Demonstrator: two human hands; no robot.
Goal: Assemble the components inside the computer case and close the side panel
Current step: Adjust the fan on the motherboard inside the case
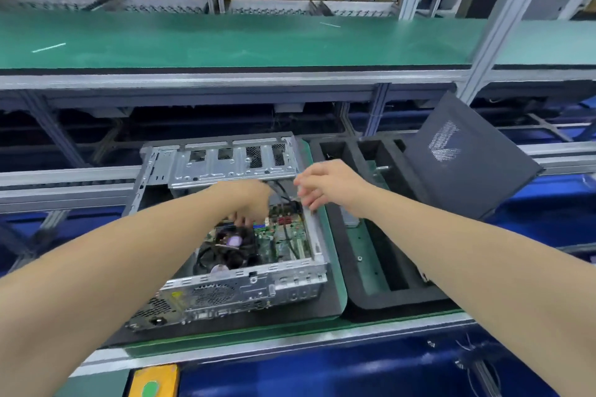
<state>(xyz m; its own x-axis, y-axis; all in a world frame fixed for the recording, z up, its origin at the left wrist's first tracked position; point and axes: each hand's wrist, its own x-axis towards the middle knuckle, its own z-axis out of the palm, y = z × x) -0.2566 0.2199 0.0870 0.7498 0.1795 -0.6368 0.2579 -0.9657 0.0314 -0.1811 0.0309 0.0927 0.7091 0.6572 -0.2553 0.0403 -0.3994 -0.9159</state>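
Observation:
The open computer case [245,290] lies on its side on a green-edged pallet, with its metal drive cage [225,161] raised at the back. Inside it are the motherboard [285,240] and the black CPU fan [230,246]. My left hand [254,201] reaches down into the case, its fingertips on the board just behind the fan; what they touch is blurred. My right hand [327,185] hovers over the case's right rim with bent fingers, close to black cables [283,190]. The dark grey side panel [467,161] leans upright at the right.
A black foam tray [361,296] with long slots sits right of the case, under the side panel. A green shelf [225,42] runs above the line, with stacked cartons behind it. Aluminium rails border the conveyor, and a yellow box with a green button [151,383] sits at the near edge.

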